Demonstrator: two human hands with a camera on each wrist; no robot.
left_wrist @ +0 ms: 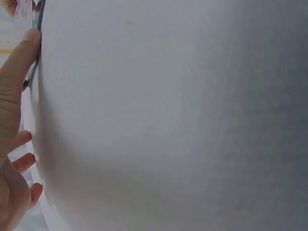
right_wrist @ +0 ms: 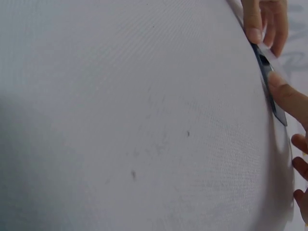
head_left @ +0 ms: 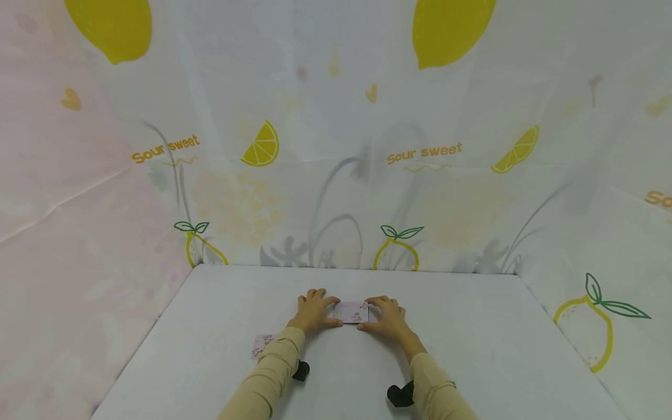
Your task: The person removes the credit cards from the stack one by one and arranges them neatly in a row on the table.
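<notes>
Pinkish, a thin rectangular slab (head_left: pixel 349 312) lies gripped by left hand (head_left: pixel 312 311) and right hand (head_left: pixel 389 319).

A: What's at the far side?
B: A whitish fabric backdrop (head_left: pixel 325 198), rising behind a flat white tabletop (head_left: pixel 472 326).
A: And its print?
B: Two solid yellow lemons (head_left: pixel 451 32) high up, one left, one right; lower, orange "Sour sweet" lettering (head_left: pixel 425 153) twice, each with a yellow citrus wedge (head_left: pixel 262 146) to its right.
A: And at the bottom?
B: Two yellow-outlined lemons with green leaves (head_left: pixel 396 254), along the tabletop's far edge.
A: The sides?
B: Pinkish fabric (head_left: pixel 52 251) on the left; pale fabric (head_left: pixel 635 251) on the right, bearing a larger outlined lemon (head_left: pixel 585 332).
</notes>
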